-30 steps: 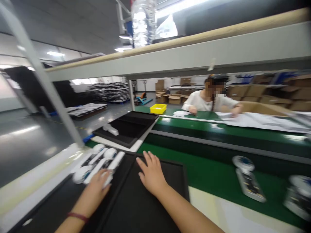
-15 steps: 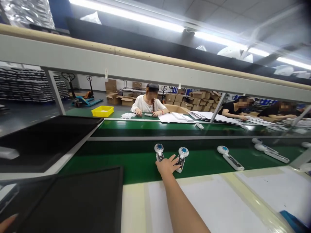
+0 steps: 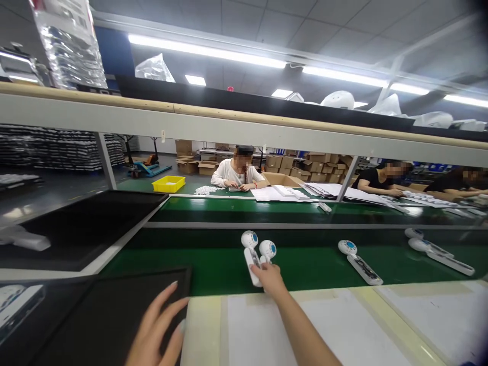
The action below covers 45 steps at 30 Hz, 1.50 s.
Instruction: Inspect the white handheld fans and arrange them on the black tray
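White handles of two fans [image 3: 256,254] sit clamped in right hand [image 3: 271,278] over green belt [image 3: 213,264]; lift both w/ heads level. Left hand [image 3: 156,325], fingers spread, rests on black tray [image 3: 114,315].

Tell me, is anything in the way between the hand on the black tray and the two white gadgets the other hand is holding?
Nothing visible is. The left hand lies over the black tray; the right hand grips two white gadgets on the green belt. Between them lies only bare belt and pale table edge.
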Tool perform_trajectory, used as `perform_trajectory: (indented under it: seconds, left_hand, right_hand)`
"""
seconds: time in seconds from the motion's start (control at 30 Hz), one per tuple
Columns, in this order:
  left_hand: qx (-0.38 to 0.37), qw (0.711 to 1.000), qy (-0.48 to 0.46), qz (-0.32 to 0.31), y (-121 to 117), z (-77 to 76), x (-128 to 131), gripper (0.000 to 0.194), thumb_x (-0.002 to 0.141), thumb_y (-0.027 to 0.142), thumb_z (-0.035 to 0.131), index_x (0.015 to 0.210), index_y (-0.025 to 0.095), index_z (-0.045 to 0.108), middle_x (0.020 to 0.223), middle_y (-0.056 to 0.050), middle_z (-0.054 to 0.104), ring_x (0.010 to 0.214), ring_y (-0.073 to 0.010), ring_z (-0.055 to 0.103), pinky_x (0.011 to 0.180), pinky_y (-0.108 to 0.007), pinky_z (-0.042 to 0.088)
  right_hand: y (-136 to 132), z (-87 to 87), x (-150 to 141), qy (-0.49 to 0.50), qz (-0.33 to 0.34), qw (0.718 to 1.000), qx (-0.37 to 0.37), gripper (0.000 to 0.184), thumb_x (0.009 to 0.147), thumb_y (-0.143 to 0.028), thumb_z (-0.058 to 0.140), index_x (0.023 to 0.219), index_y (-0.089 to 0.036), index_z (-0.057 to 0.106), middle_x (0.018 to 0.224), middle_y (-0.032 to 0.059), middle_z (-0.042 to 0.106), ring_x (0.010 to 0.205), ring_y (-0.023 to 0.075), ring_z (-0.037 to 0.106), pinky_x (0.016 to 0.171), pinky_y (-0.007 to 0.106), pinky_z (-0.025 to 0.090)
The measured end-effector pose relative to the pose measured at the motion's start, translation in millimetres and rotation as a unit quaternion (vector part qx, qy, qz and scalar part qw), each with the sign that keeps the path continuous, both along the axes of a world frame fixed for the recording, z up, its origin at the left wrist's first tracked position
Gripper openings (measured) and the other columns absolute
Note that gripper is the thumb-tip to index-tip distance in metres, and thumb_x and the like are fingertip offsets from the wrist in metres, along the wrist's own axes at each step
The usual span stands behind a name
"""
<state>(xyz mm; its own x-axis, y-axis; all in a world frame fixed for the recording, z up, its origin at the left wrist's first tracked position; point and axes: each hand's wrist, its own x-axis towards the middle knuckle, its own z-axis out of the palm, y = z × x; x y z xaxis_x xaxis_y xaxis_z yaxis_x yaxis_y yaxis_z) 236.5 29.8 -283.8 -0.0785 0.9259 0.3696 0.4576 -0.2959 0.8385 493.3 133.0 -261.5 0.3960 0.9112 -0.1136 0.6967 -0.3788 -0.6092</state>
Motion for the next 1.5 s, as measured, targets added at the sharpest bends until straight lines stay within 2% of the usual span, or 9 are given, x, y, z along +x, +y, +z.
perform_trajectory:
  seconds: [0.07,0.13,0.27,0.43,0.6,0.8,0.97,1.13,1.5]
  left_hand:
    - [-0.076,0.979,-0.186,-0.045,5.3,17.8,45.1,0.043,0.077,0.049,0.045,0.116,0.029,0.051,0.141,-0.005,0.028,0.129,-0.0289,0.026,0.101,-0.047,0.031]
    - [-0.165,0.906,-0.374,-0.11,8.0,34.5,79.1,0.058,0.077,0.048,0.047,0.129,0.029,0.033,0.14,-0.01,0.03,0.125,-0.031,0.033,0.095,-0.048,0.037]
    - [-0.209,0.797,-0.545,-0.153,0.8,51.9,97.2,0.078,0.066,0.035,0.067,0.131,0.029,0.025,0.121,-0.011,0.053,0.111,-0.0292,0.05,0.089,-0.039,0.042]
    - [-0.241,0.793,-0.534,-0.168,-10.6,56.2,77.3,0.063,0.059,0.028,0.074,0.115,0.021,0.046,0.092,-0.008,0.066,0.084,-0.0256,0.062,0.07,-0.033,0.048]
    - [-0.275,0.774,-0.512,-0.253,-3.4,60.5,78.5,0.055,0.065,0.061,0.056,0.09,0.012,0.062,0.071,-0.011,0.066,0.073,-0.0281,0.062,0.068,-0.04,0.048]
    - [-0.313,0.757,-0.524,-0.234,5.4,55.2,87.1,0.063,0.066,0.071,0.044,0.063,0.01,0.06,0.054,-0.008,0.061,0.048,-0.02,0.058,0.056,-0.033,0.047]
    - [-0.311,0.758,-0.532,-0.216,1.5,53.7,82.8,0.064,0.068,0.07,0.042,0.089,0.012,0.061,0.065,-0.01,0.065,0.069,-0.0273,0.063,0.063,-0.037,0.049]
    - [-0.295,0.753,-0.552,-0.202,-4.8,55.4,78.0,0.068,0.071,0.065,0.043,0.104,0.006,0.056,0.078,-0.015,0.066,0.079,-0.0303,0.062,0.071,-0.041,0.048]
    - [-0.362,0.738,-0.522,-0.227,-32.1,58.4,46.8,0.047,0.072,0.05,0.046,0.091,0.011,0.065,0.075,-0.012,0.065,0.083,-0.0316,0.061,0.077,-0.048,0.045]
  right_hand:
    - [-34.0,-0.5,-21.4,0.003,0.061,0.995,0.078,0.039,0.077,-0.045,0.052,0.098,-0.014,0.06,0.135,0.0173,0.029,0.121,0.026,0.037,0.099,0.032,0.03]
    - [-66.1,-2.2,-39.7,0.035,0.126,0.979,0.156,0.038,0.077,-0.047,0.051,0.1,-0.019,0.061,0.141,0.0103,0.019,0.128,0.0256,0.026,0.102,0.031,0.027]
    - [-106.5,-5.0,-51.7,0.259,0.176,0.902,0.297,0.047,0.084,-0.053,0.036,0.124,-0.03,0.045,0.138,0.0052,0.03,0.125,0.0263,0.032,0.099,0.037,0.033]
    - [-117.3,-1.7,-38.8,0.575,0.159,0.772,0.22,0.107,0.061,-0.053,0.069,0.136,-0.035,-0.006,0.133,0.0072,0.04,0.122,0.0241,0.038,0.095,0.037,0.035]
    - [-115.3,-13.3,-26.7,0.681,0.183,0.701,0.11,0.087,0.043,-0.045,0.081,0.117,-0.026,0.037,0.092,0.0061,0.064,0.078,0.0229,0.062,0.071,0.034,0.047]
    - [-116.2,-4.8,-6.4,0.681,0.088,0.725,0.05,0.067,0.063,-0.072,0.052,0.106,-0.021,0.048,0.073,0.0049,0.065,0.056,0.0191,0.058,0.052,0.03,0.044]
    - [-121.2,11.1,-14.0,0.707,0.02,0.704,0.063,0.071,0.065,-0.071,0.051,0.117,-0.022,0.048,0.101,0.0058,0.064,0.088,0.0243,0.06,0.074,0.035,0.048]
    - [-123.2,-0.5,-20.3,0.645,0.005,0.764,0.018,0.072,0.066,-0.07,0.05,0.111,-0.015,0.056,0.086,0.0074,0.068,0.09,0.0276,0.06,0.082,0.038,0.046]
    - [-144.2,11.4,-40.0,0.63,0.203,0.748,0.055,0.087,0.059,-0.045,0.074,0.131,-0.019,0.033,0.122,0.0109,0.054,0.112,0.0256,0.049,0.093,0.035,0.039]
